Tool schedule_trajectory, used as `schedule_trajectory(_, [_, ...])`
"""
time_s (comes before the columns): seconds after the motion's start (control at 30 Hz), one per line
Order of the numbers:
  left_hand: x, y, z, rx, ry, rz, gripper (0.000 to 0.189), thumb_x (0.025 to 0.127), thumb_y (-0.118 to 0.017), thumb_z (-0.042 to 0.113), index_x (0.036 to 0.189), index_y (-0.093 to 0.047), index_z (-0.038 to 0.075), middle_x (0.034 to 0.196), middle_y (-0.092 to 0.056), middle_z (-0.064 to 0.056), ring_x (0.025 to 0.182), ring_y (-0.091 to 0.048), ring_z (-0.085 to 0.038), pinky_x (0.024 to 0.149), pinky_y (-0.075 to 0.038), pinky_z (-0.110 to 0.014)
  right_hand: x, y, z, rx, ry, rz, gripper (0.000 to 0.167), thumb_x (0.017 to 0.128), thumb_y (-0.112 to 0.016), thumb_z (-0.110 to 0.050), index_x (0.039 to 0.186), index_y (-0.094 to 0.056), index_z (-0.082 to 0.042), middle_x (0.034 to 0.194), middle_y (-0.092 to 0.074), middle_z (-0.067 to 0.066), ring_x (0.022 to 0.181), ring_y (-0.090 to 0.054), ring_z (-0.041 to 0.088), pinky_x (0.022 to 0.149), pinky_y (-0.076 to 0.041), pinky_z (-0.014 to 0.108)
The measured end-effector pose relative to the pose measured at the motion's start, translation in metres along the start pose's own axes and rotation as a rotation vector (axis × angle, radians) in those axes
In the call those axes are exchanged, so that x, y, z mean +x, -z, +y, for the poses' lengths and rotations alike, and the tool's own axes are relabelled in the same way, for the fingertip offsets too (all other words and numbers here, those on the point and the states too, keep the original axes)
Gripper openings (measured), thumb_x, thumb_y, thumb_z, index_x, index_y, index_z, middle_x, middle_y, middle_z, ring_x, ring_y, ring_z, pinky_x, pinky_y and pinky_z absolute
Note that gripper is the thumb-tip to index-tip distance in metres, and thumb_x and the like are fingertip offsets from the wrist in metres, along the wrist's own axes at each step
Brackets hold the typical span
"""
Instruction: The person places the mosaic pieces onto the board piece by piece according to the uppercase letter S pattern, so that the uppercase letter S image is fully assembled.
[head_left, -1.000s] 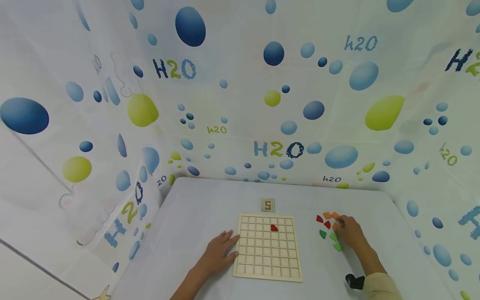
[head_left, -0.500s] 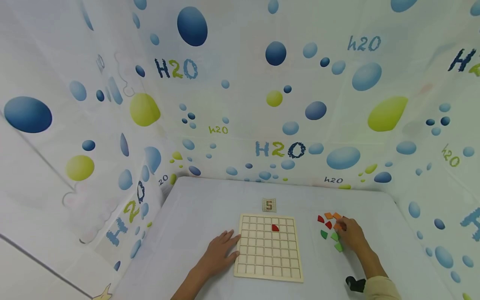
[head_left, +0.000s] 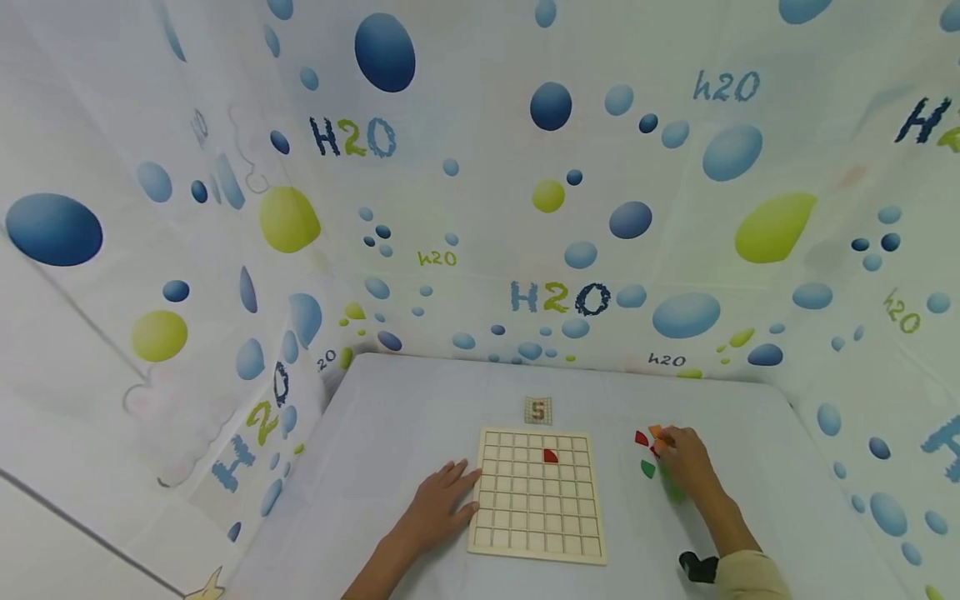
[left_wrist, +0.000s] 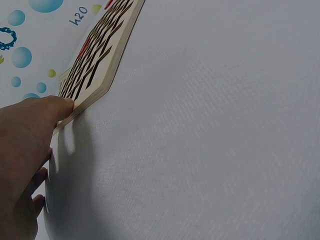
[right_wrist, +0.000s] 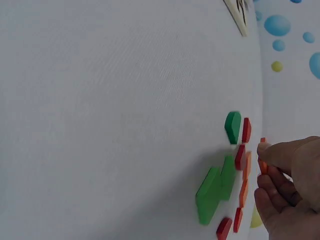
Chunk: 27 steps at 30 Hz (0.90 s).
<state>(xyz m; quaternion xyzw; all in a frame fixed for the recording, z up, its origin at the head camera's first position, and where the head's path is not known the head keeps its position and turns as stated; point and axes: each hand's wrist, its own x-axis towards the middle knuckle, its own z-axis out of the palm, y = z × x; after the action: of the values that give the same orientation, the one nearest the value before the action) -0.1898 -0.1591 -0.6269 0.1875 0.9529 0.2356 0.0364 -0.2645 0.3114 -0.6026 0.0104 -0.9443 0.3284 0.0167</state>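
Left hand (head_left: 435, 508): fingers straight and slightly spread, laid at the left edge of the pale gridded board (head_left: 535, 502); it grips nothing. In the left wrist view a digit touches the board's rim near a corner.

Right hand (head_left: 686, 458): fingers narrowed in a pinch, thumb and fingertips holding an orange piece (right_wrist: 263, 166). Whether that piece touches the counter (head_left: 390, 417) cannot be told.

Loose pieces, to the right of the board and well apart from it, under and beside the right hand: dark green piece (right_wrist: 233, 127), rounded on one side in the head view; two light green pieces (right_wrist: 209, 196), touching or overlapping in the right wrist view; several red pieces (right_wrist: 240, 157); further flat orange pieces (right_wrist: 243, 193). Head view: the hand covers part of the group, so no full count is taken from there.

Board: lies flat, square compartments in rows. One red quarter-round piece (head_left: 551, 456) sits in the second row from the far edge, right of centre.

Small card (head_left: 538, 410) with a brown figure, just beyond the board's far edge. Black object (head_left: 697, 567) beside the light right sleeve (head_left: 752, 575). Patterned curtain (head_left: 480, 208) behind, printed with blue and yellow-green drops and "H2O" lettering.
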Motion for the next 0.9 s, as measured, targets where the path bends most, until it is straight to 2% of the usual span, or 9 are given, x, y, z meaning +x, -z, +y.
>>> schedule_trajectory(0.1, [-0.001, 0.0, -0.001, 0.004, -0.004, 0.001, 0.058, 0.105, -0.061, 0.044, 0.157, -0.052, 0.02, 0.165, -0.044, -0.015, 0.154, -0.038, -0.043, 0.12, -0.034, -0.066, 0.001, -0.007, -0.018, 0.006, 0.034, 0.013, 0.03, 0.102, -0.064, -0.004, 0.128, -0.064, 0.011, 0.121, -0.061, 0.03, 0.109, -0.061, 0.042, 0.1, -0.054, 0.06])
schedule_trajectory(0.23, [-0.001, 0.0, -0.002, 0.005, -0.013, 0.008, 0.057, 0.106, -0.061, 0.044, 0.157, -0.052, 0.02, 0.165, -0.044, -0.015, 0.153, -0.039, -0.043, 0.12, -0.035, -0.066, 0.004, -0.022, -0.043, -0.007, 0.124, 0.051, 0.025, 0.096, -0.069, 0.002, 0.12, -0.067, 0.009, 0.111, -0.064, 0.024, 0.099, -0.063, 0.034, 0.089, -0.057, 0.051])
schedule_trajectory(0.37, [-0.002, 0.0, -0.003, 0.008, -0.019, 0.011, 0.057, 0.106, -0.061, 0.044, 0.157, -0.052, 0.021, 0.165, -0.045, -0.014, 0.153, -0.039, -0.042, 0.12, -0.035, -0.066, 0.004, -0.041, -0.067, 0.002, 0.183, 0.054, 0.022, 0.095, -0.071, 0.002, 0.117, -0.069, 0.006, 0.11, -0.065, 0.019, 0.102, -0.065, 0.033, 0.093, -0.056, 0.053])
schedule_trajectory(0.47, [-0.003, 0.0, -0.002, 0.008, -0.018, 0.011, 0.057, 0.105, -0.061, 0.045, 0.157, -0.052, 0.021, 0.165, -0.044, -0.014, 0.153, -0.039, -0.042, 0.12, -0.035, -0.066, 0.003, -0.057, -0.084, 0.028, 0.212, 0.028, 0.022, 0.096, -0.073, 0.0, 0.117, -0.069, 0.003, 0.11, -0.065, 0.016, 0.105, -0.065, 0.032, 0.096, -0.057, 0.053])
schedule_trajectory(0.63, [-0.005, 0.0, -0.003, 0.008, -0.011, 0.009, 0.058, 0.105, -0.062, 0.045, 0.157, -0.052, 0.022, 0.166, -0.044, -0.014, 0.154, -0.038, -0.042, 0.121, -0.034, -0.066, 0.002, -0.082, -0.112, 0.093, 0.255, -0.025, 0.022, 0.095, -0.075, -0.001, 0.116, -0.07, -0.001, 0.111, -0.064, 0.01, 0.104, -0.064, 0.026, 0.093, -0.057, 0.049])
schedule_trajectory(0.77, [-0.005, 0.0, -0.005, 0.009, -0.01, 0.011, 0.057, 0.105, -0.062, 0.044, 0.157, -0.052, 0.022, 0.166, -0.044, -0.014, 0.154, -0.038, -0.042, 0.121, -0.034, -0.066, 0.0, -0.097, -0.131, 0.147, 0.26, -0.089, 0.021, 0.097, -0.074, -0.002, 0.118, -0.071, -0.001, 0.111, -0.063, 0.007, 0.105, -0.063, 0.024, 0.093, -0.057, 0.046])
schedule_trajectory(0.9, [-0.005, -0.001, -0.007, 0.007, -0.01, 0.007, 0.058, 0.105, -0.062, 0.045, 0.157, -0.052, 0.022, 0.166, -0.044, -0.014, 0.154, -0.038, -0.042, 0.12, -0.034, -0.066, -0.005, -0.106, -0.144, 0.142, 0.299, -0.138, 0.022, 0.1, -0.072, -0.003, 0.121, -0.071, 0.001, 0.112, -0.063, 0.006, 0.106, -0.063, 0.024, 0.093, -0.058, 0.045])
